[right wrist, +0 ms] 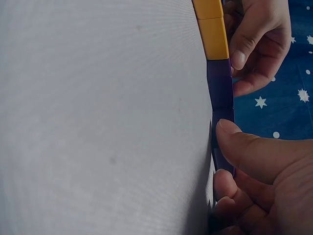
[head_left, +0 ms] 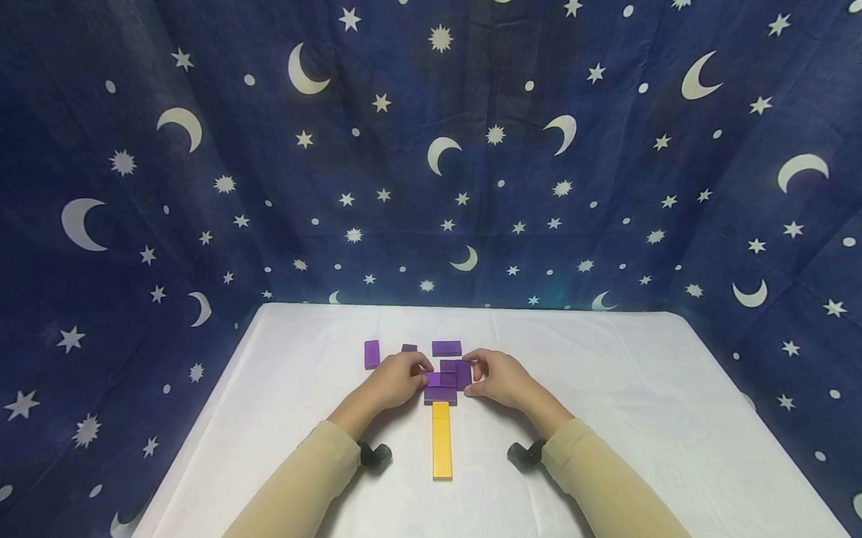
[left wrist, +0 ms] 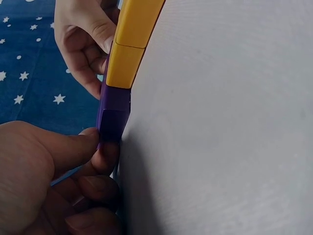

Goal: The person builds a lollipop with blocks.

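Note:
A patch of flat purple blocks (head_left: 441,395) lies together on the white table, with a strip of yellow blocks (head_left: 441,447) running from it toward me. My left hand (head_left: 399,379) pinches a bright purple block (head_left: 432,379) at the patch's left side between thumb and forefinger. On the opposite side, my right hand (head_left: 504,380) holds a dark purple block (head_left: 464,374) by its outer edge, fingertips at both ends. In the right wrist view, the thumb (right wrist: 237,142) presses that block's near side. The left wrist view shows the left fingertips at a purple corner (left wrist: 113,122).
Beyond the patch lies a loose purple block (head_left: 446,348). Another purple block (head_left: 372,354) stands off to the left, and a third (head_left: 408,348) is partly hidden by my left hand. A dark blue curtain (head_left: 500,195) with moons and stars surrounds the table (head_left: 591,350).

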A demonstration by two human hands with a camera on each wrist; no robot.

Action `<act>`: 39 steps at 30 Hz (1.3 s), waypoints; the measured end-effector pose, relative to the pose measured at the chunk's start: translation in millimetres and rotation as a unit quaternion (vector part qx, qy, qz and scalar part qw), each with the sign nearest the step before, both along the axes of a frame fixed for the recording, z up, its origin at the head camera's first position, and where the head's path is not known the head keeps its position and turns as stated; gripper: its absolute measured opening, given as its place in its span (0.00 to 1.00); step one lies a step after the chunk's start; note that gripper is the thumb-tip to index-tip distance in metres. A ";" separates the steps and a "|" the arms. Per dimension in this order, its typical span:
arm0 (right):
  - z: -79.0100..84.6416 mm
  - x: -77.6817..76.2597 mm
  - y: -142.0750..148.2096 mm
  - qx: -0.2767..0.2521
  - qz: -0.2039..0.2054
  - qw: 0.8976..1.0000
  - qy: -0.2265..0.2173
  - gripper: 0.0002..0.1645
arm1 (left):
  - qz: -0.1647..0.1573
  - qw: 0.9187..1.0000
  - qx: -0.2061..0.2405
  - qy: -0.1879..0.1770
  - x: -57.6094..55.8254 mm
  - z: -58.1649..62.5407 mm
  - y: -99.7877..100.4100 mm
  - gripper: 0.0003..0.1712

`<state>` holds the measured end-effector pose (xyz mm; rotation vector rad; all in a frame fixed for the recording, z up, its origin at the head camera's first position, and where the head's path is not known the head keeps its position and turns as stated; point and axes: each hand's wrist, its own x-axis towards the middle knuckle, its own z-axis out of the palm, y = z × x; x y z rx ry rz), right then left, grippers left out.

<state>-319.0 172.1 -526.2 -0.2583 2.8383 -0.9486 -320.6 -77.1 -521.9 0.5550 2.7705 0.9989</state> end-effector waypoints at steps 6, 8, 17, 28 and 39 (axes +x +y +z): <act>1.2 0.4 -0.2 0.003 -0.001 1.000 -0.005 0.38 | 0.000 1.000 0.002 -0.008 -0.5 0.1 -1.4 0.10; 1.2 0.4 0.1 0.004 -0.001 1.000 -0.004 0.38 | 0.000 1.000 0.003 -0.009 -0.3 1.7 -2.0 0.10; 0.7 1.3 1.0 0.007 -0.002 1.000 0.004 0.39 | -0.009 0.999 0.032 -0.002 -1.3 9.6 -6.4 0.14; 1.2 1.3 0.1 0.009 -0.003 1.000 0.008 0.39 | -0.002 0.999 0.042 0.011 -7.7 11.8 -13.2 0.16; 1.2 2.4 0.4 0.008 0.002 1.000 0.010 0.39 | 0.047 0.999 0.017 0.021 -12.3 14.6 -20.7 0.17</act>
